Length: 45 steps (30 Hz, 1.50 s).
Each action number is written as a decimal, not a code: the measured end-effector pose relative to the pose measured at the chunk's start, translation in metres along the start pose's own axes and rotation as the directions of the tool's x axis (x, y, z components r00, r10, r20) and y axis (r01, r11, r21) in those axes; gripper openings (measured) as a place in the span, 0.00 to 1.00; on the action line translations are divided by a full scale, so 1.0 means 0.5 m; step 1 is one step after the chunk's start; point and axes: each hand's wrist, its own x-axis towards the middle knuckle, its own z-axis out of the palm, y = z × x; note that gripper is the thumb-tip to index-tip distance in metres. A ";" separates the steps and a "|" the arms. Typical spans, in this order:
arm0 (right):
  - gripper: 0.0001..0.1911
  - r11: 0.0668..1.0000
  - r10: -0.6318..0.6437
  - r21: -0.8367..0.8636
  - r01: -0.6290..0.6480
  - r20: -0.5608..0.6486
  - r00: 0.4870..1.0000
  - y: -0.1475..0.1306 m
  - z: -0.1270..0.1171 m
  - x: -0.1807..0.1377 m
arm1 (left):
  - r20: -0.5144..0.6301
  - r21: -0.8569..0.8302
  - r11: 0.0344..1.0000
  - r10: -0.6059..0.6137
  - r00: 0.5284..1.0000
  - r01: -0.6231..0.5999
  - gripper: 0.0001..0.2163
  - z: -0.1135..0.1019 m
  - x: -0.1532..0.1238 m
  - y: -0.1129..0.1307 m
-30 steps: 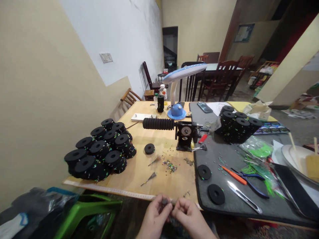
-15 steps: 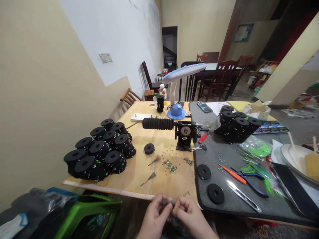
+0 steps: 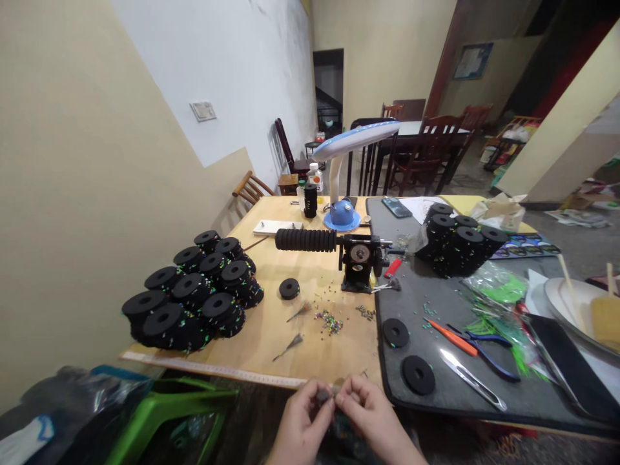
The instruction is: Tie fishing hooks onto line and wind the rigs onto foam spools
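Observation:
My left hand [image 3: 304, 416] is closed in a pinch at the table's front edge, with a small dark bit showing between thumb and forefinger. Beside it my right hand [image 3: 367, 410] is also pinched, its fingertips nearly meeting the left ones. What they hold is too small and covered to name. Just beyond lie two wire-stemmed bristle tufts [image 3: 289, 346], a scatter of coloured beads [image 3: 329, 321] and small dark metal pieces [image 3: 366, 312]. A black foam ring [image 3: 289, 289] lies farther back, below a black hand-cranked winder [image 3: 359, 261] with a row of foam rings [image 3: 305, 239] on its shaft.
Stacks of black foam spools [image 3: 194, 287] stand at left, more [image 3: 465, 239] at back right. A blue lamp [image 3: 341, 216] rises behind the winder. On the grey mat [image 3: 349, 403] lie foam rings [image 3: 418, 374], tweezers [image 3: 477, 382], an orange-handled tool [image 3: 455, 339] and pliers [image 3: 496, 361].
My hands stay at the table edge, still pinched together. The right fingers have shifted slightly up and closer to the left. The view has moved a little; nothing else on the table differs.

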 end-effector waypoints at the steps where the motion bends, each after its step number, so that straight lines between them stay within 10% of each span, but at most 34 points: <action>1: 0.27 1.000 0.003 0.005 -0.003 0.000 1.000 0.002 -0.001 0.001 | 0.009 0.017 1.000 0.007 1.000 -0.007 0.12 0.000 0.001 -0.001; 26: 0.28 0.986 -0.055 0.149 0.077 -0.143 0.988 0.044 -0.011 0.011 | 0.026 -0.226 0.950 -0.213 0.977 0.213 0.12 0.010 -0.003 0.042; 45: 0.29 0.997 -0.059 0.034 0.062 -0.088 0.994 0.023 -0.002 0.007 | -0.032 -0.051 0.990 -0.131 0.991 0.129 0.12 0.011 0.013 0.015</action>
